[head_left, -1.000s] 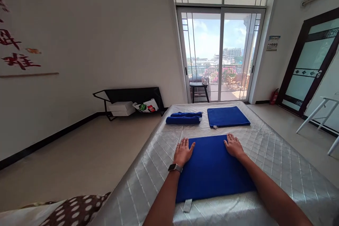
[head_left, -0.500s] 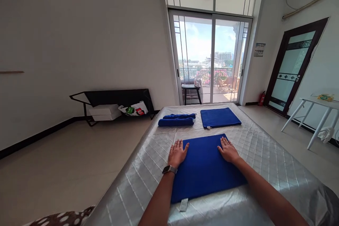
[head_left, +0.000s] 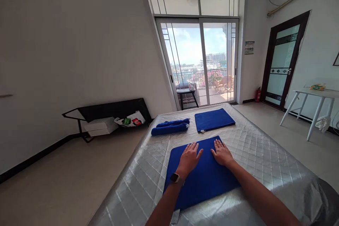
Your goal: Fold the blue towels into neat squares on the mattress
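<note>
A blue rectangular cloth (head_left: pixel 205 180) lies flat on the silver quilted bed cover (head_left: pixel 148 169). My left hand (head_left: pixel 189 159), with a watch on the wrist, rests palm down on its upper middle, fingers spread. Palm down near the cloth's upper right edge is my right hand (head_left: pixel 221 153), fingers stretched out. Neither hand grips anything. Beyond them a second blue cloth (head_left: pixel 214 119) is spread flat at the right, and rolled blue cloths (head_left: pixel 171 127) lie at the left. A pale tag sticks out at the near cloth's bottom edge.
Against the left wall stands a black rack (head_left: pixel 113 109) with a white box (head_left: pixel 99 127) and a printed bag (head_left: pixel 131 119). Sliding glass doors (head_left: pixel 197 63) are beyond the bed. At the right are a white table (head_left: pixel 317 92), a dark-framed door (head_left: pixel 286 63) and a fire extinguisher (head_left: pixel 257 94).
My left hand has moved right, from the cloth's left edge onto its upper middle, closer to my right hand. The camera view has shifted and tilted slightly.
</note>
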The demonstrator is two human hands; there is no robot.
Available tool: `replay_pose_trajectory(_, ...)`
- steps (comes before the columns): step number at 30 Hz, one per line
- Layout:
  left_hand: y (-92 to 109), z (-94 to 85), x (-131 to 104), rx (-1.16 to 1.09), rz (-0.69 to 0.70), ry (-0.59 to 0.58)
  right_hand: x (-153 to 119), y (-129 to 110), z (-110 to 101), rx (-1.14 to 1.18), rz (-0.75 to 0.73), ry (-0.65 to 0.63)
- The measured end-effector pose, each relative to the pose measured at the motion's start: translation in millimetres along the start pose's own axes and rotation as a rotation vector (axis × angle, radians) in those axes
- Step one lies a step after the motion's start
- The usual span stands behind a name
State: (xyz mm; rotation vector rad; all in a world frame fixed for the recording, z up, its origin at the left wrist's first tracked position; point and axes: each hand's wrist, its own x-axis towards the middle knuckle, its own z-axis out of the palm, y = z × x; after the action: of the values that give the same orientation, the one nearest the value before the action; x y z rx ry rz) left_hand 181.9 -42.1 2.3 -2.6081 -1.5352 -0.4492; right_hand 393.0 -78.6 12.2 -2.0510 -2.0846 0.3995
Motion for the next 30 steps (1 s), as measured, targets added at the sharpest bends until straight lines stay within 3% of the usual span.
replay_pose_trajectory(2,38.0,10.0,12.2,-0.016,0.089,-0.040,-0.3,1.4,1.6,-0.013,-0.020,0.020)
replay_pose_trajectory(4,67.0,23.7,22.0,-0.025,0.094,-0.084,-0.6,3.4,3.4,-0.038,-0.046,0.029)
replay_pose_trajectory(6,81.0,36.5,27.1,-0.029,0.065,-0.097,-0.3,5.1,5.2,-0.056,-0.067,0.029)
replay_pose_trajectory(8,79.8,44.8,26.4,-0.027,0.047,-0.089,0.6,5.6,6.5,-0.054,-0.073,0.031)
replay_pose_trajectory(12,45.6,43.2,9.8,-0.005,-0.002,-0.109,2.3,2.7,5.7,-0.021,-0.028,0.036)
replay_pose_trajectory(21,-70.0,24.6,-47.6,0.094,-0.285,-0.119,2.0,1.0,1.5,-0.005,0.005,0.005)
replay_pose_trajectory(24,-83.5,24.1,-53.5,0.084,-0.358,-0.130,1.3,0.2,-1.4,-0.025,0.018,-0.010)
replay_pose_trajectory(30,-79.1,21.0,-50.0,0.049,-0.391,-0.140,-0.9,0.6,-5.4,-0.037,0.016,-0.008)
